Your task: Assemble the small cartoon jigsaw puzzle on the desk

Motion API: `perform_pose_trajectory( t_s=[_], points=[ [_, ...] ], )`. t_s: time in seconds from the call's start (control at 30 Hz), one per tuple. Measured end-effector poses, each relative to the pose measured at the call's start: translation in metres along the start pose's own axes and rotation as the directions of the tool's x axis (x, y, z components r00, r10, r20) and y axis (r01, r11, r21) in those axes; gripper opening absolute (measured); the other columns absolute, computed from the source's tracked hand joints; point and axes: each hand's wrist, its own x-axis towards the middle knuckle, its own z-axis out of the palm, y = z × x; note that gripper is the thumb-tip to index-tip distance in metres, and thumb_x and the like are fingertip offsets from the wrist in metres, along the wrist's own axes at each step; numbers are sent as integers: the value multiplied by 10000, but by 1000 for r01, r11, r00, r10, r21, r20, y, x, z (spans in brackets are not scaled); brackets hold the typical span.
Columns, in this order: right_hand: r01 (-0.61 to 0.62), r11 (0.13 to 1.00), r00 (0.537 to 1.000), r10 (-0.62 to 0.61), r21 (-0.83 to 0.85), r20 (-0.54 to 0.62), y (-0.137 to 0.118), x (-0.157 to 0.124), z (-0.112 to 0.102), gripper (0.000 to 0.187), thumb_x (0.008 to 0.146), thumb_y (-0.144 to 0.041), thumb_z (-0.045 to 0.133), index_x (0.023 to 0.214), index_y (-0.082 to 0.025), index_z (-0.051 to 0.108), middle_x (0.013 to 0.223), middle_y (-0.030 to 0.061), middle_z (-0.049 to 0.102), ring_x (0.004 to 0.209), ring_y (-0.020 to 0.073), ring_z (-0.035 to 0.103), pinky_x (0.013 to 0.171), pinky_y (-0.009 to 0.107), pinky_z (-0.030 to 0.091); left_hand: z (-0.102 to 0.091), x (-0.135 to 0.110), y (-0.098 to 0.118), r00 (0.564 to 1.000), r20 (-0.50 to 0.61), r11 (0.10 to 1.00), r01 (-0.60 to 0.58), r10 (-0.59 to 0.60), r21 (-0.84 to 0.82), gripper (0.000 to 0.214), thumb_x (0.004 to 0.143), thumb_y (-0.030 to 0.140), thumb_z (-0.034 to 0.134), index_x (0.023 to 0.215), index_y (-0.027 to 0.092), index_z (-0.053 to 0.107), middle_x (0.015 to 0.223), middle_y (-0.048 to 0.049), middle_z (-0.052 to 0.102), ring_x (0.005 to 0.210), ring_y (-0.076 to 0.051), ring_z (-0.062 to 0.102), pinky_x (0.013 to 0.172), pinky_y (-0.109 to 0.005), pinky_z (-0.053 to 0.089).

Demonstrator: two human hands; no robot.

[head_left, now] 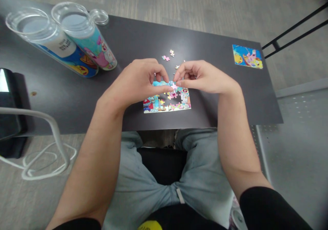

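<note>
A small colourful jigsaw puzzle (pixel 167 103), partly assembled with gaps in it, lies near the front edge of a dark table (pixel 217 96). My left hand (pixel 139 81) and my right hand (pixel 202 77) meet just above its far edge. Both are closed in a pinch, fingertips together on a small pink puzzle piece (pixel 174 85). A few loose pieces (pixel 166 57) lie on the table just beyond my hands.
Two clear plastic tubes (pixel 77 35) with cartoon labels lie at the table's back left, a round lid (pixel 99 16) beside them. A finished small picture card (pixel 247 56) sits at the right. A white cable (pixel 46 154) trails on the floor at left.
</note>
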Motion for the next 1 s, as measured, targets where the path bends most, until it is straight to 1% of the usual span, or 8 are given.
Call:
perform_pose_trajectory(
  t_s=[0.13, 0.23, 0.33, 0.43, 0.57, 0.67, 0.83, 1.0],
  points=[
    [-107, 994, 989, 110, -33, 102, -4, -12, -2, 288, 972, -422, 1067, 1106, -281, 855, 953, 7, 848, 845, 216, 681, 761, 375, 550, -3, 1, -2, 997, -13, 997, 75, -75, 9, 214, 1091, 510, 922, 1059, 300, 928, 1039, -81, 857, 966, -299, 779, 855, -464, 595],
    [-155, 987, 972, 160, -43, 170, -6, -16, -2, 292, 974, -384, 1079, 1115, -273, 849, 884, -16, 804, 787, 194, 653, 707, 357, 504, -4, 4, 1, 990, -1, 990, 138, -138, -10, 232, 1055, 545, 915, 1039, 314, 923, 1010, -92, 852, 1014, -334, 791, 841, -465, 609],
    [-164, 986, 964, 169, -43, 204, -6, -18, -1, 312, 988, -378, 1097, 1124, -270, 838, 854, -32, 773, 766, 183, 646, 703, 353, 484, -1, 8, 6, 986, 23, 986, 164, -163, -33, 268, 1020, 596, 913, 1005, 329, 912, 979, -96, 844, 1028, -357, 794, 810, -471, 602],
    [-157, 986, 965, 165, -52, 203, -6, -20, -1, 330, 998, -409, 1104, 1127, -277, 830, 817, -48, 735, 755, 180, 629, 701, 353, 471, 1, 13, 10, 986, 44, 986, 165, -163, -37, 282, 999, 626, 910, 1005, 344, 914, 985, -95, 855, 1057, -374, 801, 803, -481, 603],
    [-148, 987, 971, 157, -62, 181, -5, -20, 1, 329, 991, -420, 1103, 1116, -279, 833, 809, -49, 729, 755, 180, 611, 691, 356, 462, 4, 17, 12, 984, 68, 986, 164, -162, -24, 273, 993, 633, 897, 1008, 361, 921, 1036, -99, 876, 1089, -390, 810, 822, -509, 610],
    [-153, 985, 973, 163, -72, 162, -5, -19, 4, 323, 968, -381, 1112, 1099, -281, 834, 822, -46, 743, 760, 179, 607, 694, 355, 470, 5, 18, 12, 983, 77, 986, 168, -167, -6, 279, 997, 635, 887, 1030, 361, 931, 1073, -104, 887, 1091, -395, 814, 831, -523, 609],
    [-177, 981, 972, 187, -79, 142, -5, -17, 6, 306, 941, -287, 1120, 1072, -275, 843, 904, -24, 809, 772, 175, 623, 713, 358, 495, 5, 17, 10, 982, 85, 985, 168, -171, 44, 320, 1024, 665, 857, 1075, 363, 948, 1068, -99, 892, 1081, -391, 813, 837, -532, 616],
    [-159, 981, 972, 176, -112, 158, -5, -18, 4, 271, 967, -291, 1098, 1084, -271, 854, 847, -44, 761, 765, 172, 615, 710, 363, 460, 5, 17, 9, 982, 81, 985, 168, -171, 41, 301, 1017, 639, 871, 1099, 360, 952, 1044, -91, 884, 1067, -378, 813, 822, -510, 611]
  ],
)
